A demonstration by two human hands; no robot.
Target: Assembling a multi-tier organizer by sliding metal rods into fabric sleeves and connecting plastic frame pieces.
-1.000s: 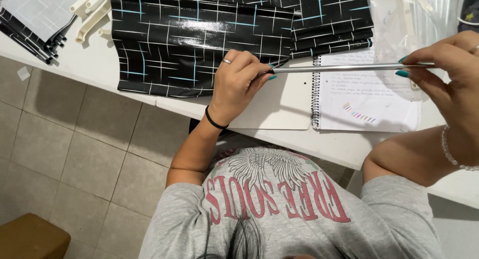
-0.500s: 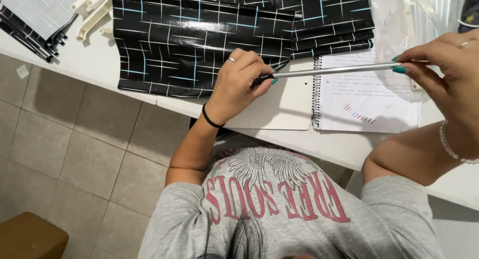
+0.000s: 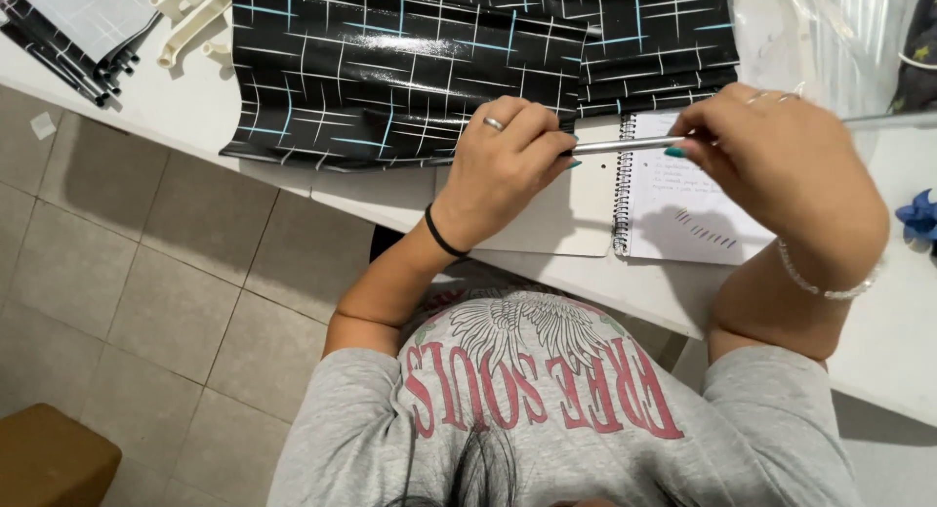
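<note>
Left hand (image 3: 503, 165) and right hand (image 3: 771, 161) both pinched shut on a thin metal rod (image 3: 630, 145), stretched level above the spiral notebook (image 3: 673, 209).

Beside the spiral notebook (image 3: 683, 209) of matt white paper with a metal wire binding, the black patterned sheet (image 3: 390, 73) looks like glossy, smooth vinyl, the thin rod (image 3: 625, 145) above the notebook is shiny metal, and the white counter (image 3: 185, 107) is smooth.
</note>
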